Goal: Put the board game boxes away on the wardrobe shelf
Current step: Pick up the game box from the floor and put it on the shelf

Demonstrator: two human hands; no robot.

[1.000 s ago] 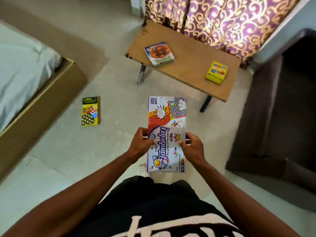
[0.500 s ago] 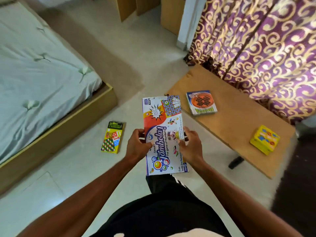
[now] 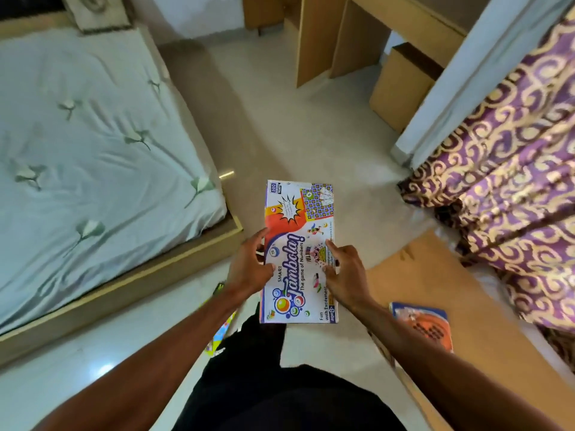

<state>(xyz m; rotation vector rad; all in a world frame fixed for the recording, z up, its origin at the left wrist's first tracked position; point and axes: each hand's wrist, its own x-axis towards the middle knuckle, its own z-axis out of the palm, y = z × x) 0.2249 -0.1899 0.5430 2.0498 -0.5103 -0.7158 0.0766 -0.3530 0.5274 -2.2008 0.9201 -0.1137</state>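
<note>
- Where the view begins on the left, a bed [image 3: 93,150] with a pale quilted cover, on a low wooden frame; no part in the task.
- Yellow box [image 3: 221,332], flat on the floor [image 3: 295,135] beside the bed frame and mostly hidden behind the left forearm. Judged to be another game box awaiting collection.
- Left hand [image 3: 249,270], at the left long edge of the held box: thumb pressed on the printed face, fingers loosely fanned along and under the edge. A pinch, not a full wrap.
- Tambola box [image 3: 298,253], the item in hand, carried in the air above the floor at mid-view with its face up and long axis pointing away from the person. Thin printed card; judged light and fairly stiff, with a glossy face that may slip. The lid could lift and loose pieces could shift, so it is best kept level and held at both long edges near the middle, as it is here.
- Right hand [image 3: 342,276], at the right long edge: fingertips pinching the top face, the remaining fingers out of sight below.
- Wooden units [image 3: 314,42], far end of the room; no wardrobe shelf can be made out.
- Orange-and-blue box [image 3: 426,325], lying flat on the brown tabletop [image 3: 466,290], partly behind the right forearm.
- Purple-and-gold curtain [image 3: 513,181], hanging at the right, just beyond the tabletop.
</note>
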